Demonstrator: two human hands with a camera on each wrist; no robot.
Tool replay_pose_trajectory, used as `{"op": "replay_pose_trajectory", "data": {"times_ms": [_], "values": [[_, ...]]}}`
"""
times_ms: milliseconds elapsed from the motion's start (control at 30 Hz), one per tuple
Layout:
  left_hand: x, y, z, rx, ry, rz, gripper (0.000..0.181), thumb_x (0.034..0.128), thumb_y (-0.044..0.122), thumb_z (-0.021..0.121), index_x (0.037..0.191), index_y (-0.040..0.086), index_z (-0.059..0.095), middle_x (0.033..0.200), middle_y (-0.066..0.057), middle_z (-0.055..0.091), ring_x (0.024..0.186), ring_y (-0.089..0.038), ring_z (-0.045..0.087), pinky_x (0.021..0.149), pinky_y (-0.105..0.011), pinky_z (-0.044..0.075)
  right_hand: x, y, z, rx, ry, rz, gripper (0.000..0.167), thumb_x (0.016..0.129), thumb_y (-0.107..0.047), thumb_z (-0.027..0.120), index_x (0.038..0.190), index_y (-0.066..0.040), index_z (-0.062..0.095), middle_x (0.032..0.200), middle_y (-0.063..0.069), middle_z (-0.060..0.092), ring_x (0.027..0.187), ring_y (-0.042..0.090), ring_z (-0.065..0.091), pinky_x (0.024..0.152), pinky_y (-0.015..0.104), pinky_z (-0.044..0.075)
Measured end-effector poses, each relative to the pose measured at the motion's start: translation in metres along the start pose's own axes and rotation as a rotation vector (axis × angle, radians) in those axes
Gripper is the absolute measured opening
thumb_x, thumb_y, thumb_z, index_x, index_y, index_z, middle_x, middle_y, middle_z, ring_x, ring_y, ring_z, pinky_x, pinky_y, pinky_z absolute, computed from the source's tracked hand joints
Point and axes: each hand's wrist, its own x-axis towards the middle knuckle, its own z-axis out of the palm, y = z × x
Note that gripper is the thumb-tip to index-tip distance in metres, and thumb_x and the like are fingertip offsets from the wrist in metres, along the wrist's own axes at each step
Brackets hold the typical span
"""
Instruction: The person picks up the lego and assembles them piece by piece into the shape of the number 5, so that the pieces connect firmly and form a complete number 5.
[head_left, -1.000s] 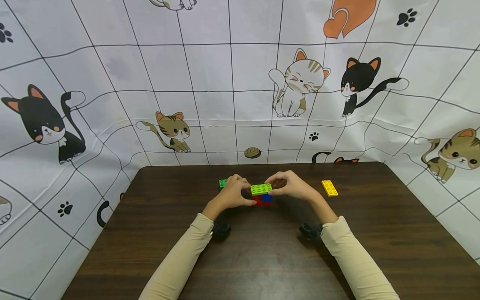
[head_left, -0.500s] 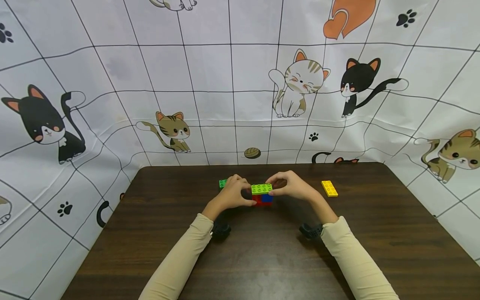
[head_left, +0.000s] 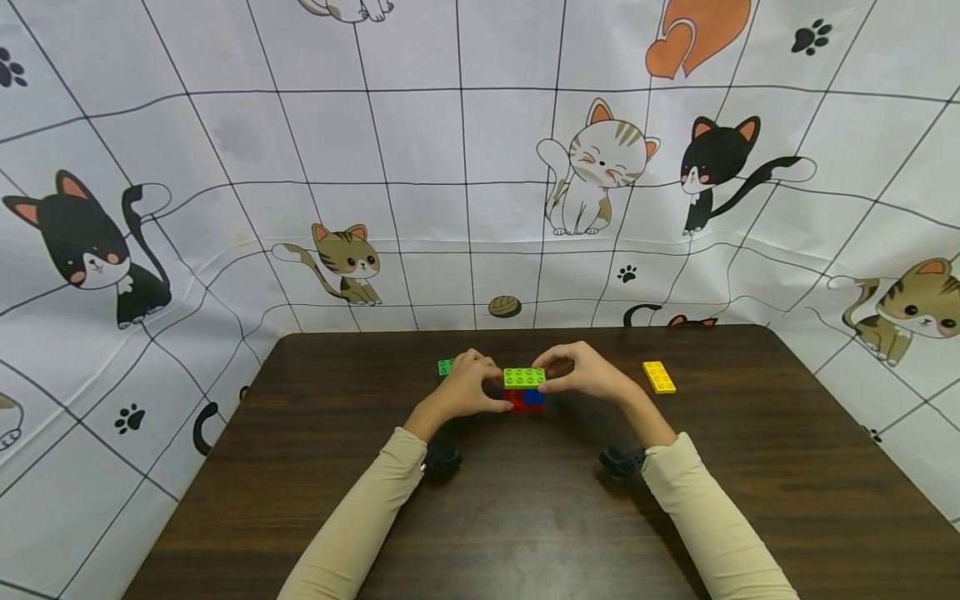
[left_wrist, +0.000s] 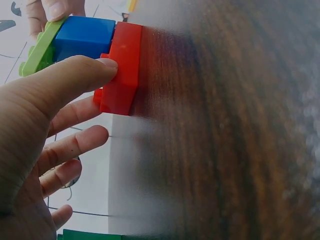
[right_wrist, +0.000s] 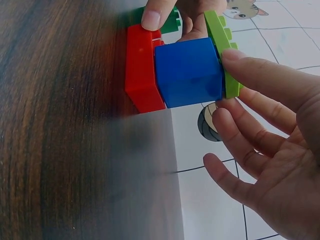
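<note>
Here was the little stack, just right of centre in the head view: red brick at the bottom on the table, blue block on its right-hand part, lime plate on top, reaching out leftward past the blue. The left hand had a narrow pinch on the red brick, thumb on the near face, probably to steady the base. And the right hand? Thumb and finger pinched the lime plate at its right end, right above the blue, seemingly where its support lay; whether it sat fully home, I couldn't tell. The green brick, partly behind the left hand, and the yellow brick, right of the right hand, lay apart, out of the grip's way.
</note>
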Motion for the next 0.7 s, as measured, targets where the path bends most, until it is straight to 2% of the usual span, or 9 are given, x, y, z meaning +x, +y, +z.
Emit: {"op": "replay_pose_trajectory", "data": {"times_ms": [400,700], "values": [[-0.0001,0.0000,0.0012,0.007,0.000,-0.003,0.035,0.0833,0.043,0.083,0.101,0.013,0.076,0.108,-0.002,0.068,0.112,-0.024,0.045,0.102,-0.047,0.036,-0.0006,-0.0006,0.0007,-0.008,0.000,-0.001,0.032,0.087,-0.013,0.081,0.116,-0.005,0.072,0.113,0.012,0.072,0.100,0.024,0.067,0.090,0.037,0.059],[0.0020,-0.0023,0.0024,0.000,0.000,-0.011,0.033,0.0826,0.043,0.084,0.100,0.015,0.076,0.109,0.000,0.068,0.111,-0.023,0.045,0.100,-0.045,0.037,0.0004,-0.0019,-0.0002,-0.041,0.003,-0.019,0.032,0.087,-0.013,0.081,0.117,-0.005,0.073,0.115,0.013,0.072,0.105,0.034,0.067,0.092,0.042,0.058]]}}
